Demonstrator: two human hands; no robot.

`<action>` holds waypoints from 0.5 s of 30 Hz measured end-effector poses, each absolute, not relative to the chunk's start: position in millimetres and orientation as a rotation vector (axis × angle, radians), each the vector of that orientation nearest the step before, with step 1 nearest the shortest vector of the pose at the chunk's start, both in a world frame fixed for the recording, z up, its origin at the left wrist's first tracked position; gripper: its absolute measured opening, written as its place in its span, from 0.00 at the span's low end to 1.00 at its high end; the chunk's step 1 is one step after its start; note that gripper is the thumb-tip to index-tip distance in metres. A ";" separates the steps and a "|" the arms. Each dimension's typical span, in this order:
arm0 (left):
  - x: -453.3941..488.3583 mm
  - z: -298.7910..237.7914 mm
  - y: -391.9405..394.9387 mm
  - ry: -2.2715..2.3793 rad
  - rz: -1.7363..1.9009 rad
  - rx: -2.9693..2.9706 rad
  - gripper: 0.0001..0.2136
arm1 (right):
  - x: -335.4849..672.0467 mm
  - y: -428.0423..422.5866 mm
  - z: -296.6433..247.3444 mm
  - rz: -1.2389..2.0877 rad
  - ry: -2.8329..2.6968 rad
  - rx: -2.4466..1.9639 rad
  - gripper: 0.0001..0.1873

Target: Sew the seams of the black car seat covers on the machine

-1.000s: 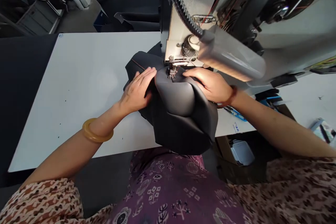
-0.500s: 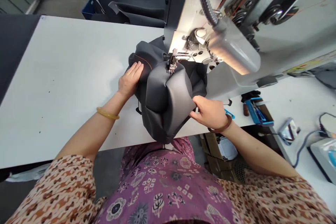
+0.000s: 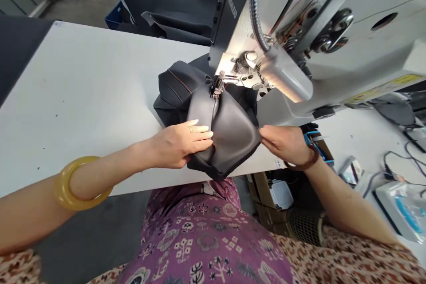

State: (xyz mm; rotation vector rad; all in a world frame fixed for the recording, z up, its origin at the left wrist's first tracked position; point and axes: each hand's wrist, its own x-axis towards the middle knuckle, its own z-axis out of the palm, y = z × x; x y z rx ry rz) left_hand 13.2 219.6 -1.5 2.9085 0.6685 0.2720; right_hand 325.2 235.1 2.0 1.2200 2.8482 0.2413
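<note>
A black leather-like cover [image 3: 237, 126] with orange stitching on its left part lies bunched on the white table [image 3: 89, 88]. Its upper middle passes under the presser foot [image 3: 217, 90] of a sewing machine [image 3: 336, 60]. My left hand [image 3: 184, 144] rests flat on the cover's near left part, fingers stretched out over a fold. At the right corner, my right hand [image 3: 285, 144] pinches the cover's edge between thumb and fingers, pulling the panel fairly smooth. The cover's near corner hangs over the table's front edge.
A lit lamp [image 3: 288, 74] on a braided flexible neck hangs right of the needle area. More black material [image 3: 186, 4] lies behind the table, beside a blue bin [image 3: 114, 17]. To the right stands a blue tool box [image 3: 320, 144]. Below the table is a cardboard box [image 3: 262, 191].
My left hand has moved from the cover's far left side nearer to me and onto its front fold. My right hand has shifted slightly right, still gripping the edge. The panel lies flatter.
</note>
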 end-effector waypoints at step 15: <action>23.7 11.3 281.8 0.783 -0.024 3.033 0.23 | 247.3 295.9 55.7 0.084 3.075 0.442 0.18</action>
